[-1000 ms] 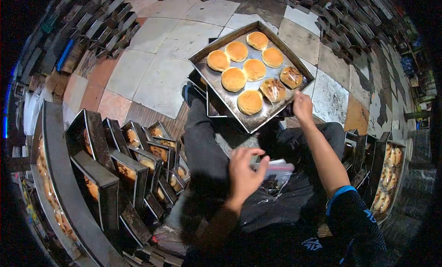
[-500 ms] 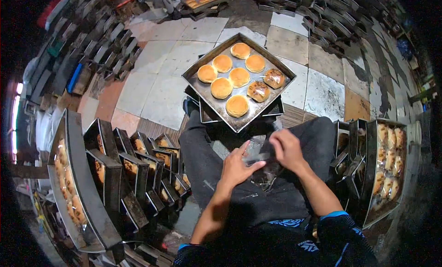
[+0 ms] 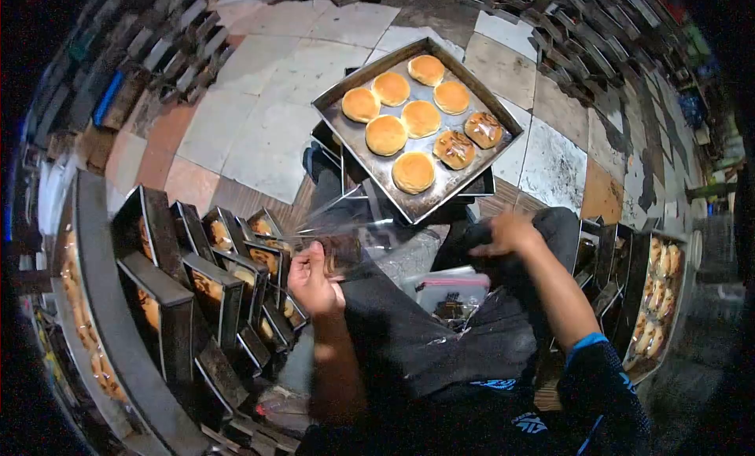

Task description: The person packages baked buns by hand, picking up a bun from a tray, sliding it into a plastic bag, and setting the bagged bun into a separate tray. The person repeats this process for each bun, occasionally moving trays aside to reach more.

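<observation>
Worn, mismatched tiles point(image 3: 277, 79) cover the floor beyond the hands. Clear bag point(image 3: 346, 248) film rises from the left hand point(image 3: 316, 287), whose thumb and fingers are pinched together on its edge. It spreads up and to the right of that hand, its long axis seeming to run sideways towards the lap (sheer and blurred, so its far end is hard to tell). Well apart from it, the right hand point(image 3: 511, 234) hangs over the right thigh, fingers parted, blurred by motion. Between and below the hands, a pack of bags point(image 3: 452, 289) with a pink strip lies on the lap. Ahead of both hands, a metal tray point(image 3: 362, 145), one corner towards the person, holds nine round buns point(image 3: 421, 119). Tilted bun trays point(image 3: 169, 279) crowd outside the left hand.
</observation>
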Action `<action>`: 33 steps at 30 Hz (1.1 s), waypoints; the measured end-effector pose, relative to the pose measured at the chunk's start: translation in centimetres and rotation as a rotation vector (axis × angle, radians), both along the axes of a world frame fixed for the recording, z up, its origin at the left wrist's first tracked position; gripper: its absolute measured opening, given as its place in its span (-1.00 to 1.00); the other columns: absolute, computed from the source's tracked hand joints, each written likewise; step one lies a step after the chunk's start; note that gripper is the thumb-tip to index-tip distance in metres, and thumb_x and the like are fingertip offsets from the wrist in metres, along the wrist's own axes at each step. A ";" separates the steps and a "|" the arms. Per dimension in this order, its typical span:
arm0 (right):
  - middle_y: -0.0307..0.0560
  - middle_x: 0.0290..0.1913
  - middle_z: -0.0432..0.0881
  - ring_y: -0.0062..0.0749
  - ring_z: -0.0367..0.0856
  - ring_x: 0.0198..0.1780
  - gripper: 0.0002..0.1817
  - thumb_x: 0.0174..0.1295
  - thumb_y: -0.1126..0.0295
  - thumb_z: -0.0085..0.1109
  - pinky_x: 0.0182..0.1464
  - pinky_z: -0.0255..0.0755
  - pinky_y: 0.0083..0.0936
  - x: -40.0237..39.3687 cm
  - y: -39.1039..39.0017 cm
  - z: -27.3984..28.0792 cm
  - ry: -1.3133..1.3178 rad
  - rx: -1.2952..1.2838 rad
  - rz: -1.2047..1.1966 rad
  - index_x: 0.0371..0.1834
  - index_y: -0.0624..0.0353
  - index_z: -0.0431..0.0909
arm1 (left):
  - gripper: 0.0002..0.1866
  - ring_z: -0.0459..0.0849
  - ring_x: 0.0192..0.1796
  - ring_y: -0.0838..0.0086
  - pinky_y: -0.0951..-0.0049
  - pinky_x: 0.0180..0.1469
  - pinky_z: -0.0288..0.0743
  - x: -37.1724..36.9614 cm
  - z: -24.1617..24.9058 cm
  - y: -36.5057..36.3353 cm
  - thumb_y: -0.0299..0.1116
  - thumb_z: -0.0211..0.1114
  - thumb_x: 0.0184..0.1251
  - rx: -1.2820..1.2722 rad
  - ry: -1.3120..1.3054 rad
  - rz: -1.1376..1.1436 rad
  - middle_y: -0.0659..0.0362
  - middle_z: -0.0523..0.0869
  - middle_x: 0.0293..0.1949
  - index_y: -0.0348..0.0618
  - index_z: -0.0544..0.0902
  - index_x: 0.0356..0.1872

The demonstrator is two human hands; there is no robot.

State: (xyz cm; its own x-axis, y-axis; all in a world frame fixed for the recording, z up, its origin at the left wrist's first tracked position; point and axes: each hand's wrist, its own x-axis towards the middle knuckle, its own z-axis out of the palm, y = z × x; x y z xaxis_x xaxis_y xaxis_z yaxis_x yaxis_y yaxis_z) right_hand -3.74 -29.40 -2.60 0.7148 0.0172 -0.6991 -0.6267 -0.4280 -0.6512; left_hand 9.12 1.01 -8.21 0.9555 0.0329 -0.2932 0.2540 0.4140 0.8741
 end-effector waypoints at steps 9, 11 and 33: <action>0.21 -0.10 0.72 -0.09 0.70 -0.04 -0.41 0.13 -0.02 0.32 0.03 0.50 -0.31 15.3 -1.4 -17.6 -0.044 -0.465 -0.687 -0.08 0.39 0.66 | -0.86 0.46 -0.50 0.61 0.52 -0.44 0.36 0.9 -0.9 0.0 -0.39 0.40 0.26 -0.300 0.250 0.265 0.26 0.59 -0.47 -0.19 0.62 -0.32; 0.12 -0.12 0.74 -0.19 0.69 -0.07 -0.41 0.14 -0.01 0.34 0.01 0.50 -0.35 17.1 -0.1 -17.6 0.076 -0.422 -0.856 -0.06 0.39 0.66 | -0.86 0.45 -0.49 0.63 0.53 -0.43 0.35 0.4 -1.7 0.9 -0.39 0.44 0.23 -0.062 0.061 0.003 0.26 0.60 -0.46 -0.18 0.64 -0.36; 0.02 0.17 0.59 -0.32 0.60 0.16 -0.38 0.19 0.50 0.33 0.24 0.43 -0.42 -4.7 11.4 10.3 -0.831 0.583 -0.626 0.32 0.40 0.34 | -0.82 0.55 -0.40 0.68 0.63 -0.34 0.42 -4.4 10.3 -3.7 -0.31 0.28 0.45 0.095 -0.352 -0.090 0.26 0.66 -0.40 -0.19 0.62 -0.32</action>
State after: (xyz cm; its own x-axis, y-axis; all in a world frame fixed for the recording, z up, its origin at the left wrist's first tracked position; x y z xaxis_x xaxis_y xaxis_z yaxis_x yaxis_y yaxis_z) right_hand -8.41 -18.05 7.69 0.9423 -0.3340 -0.0206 0.0844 0.2968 -0.9512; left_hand 4.77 -2.73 2.10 0.9976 -0.0442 0.0541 -0.0373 0.3167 0.9478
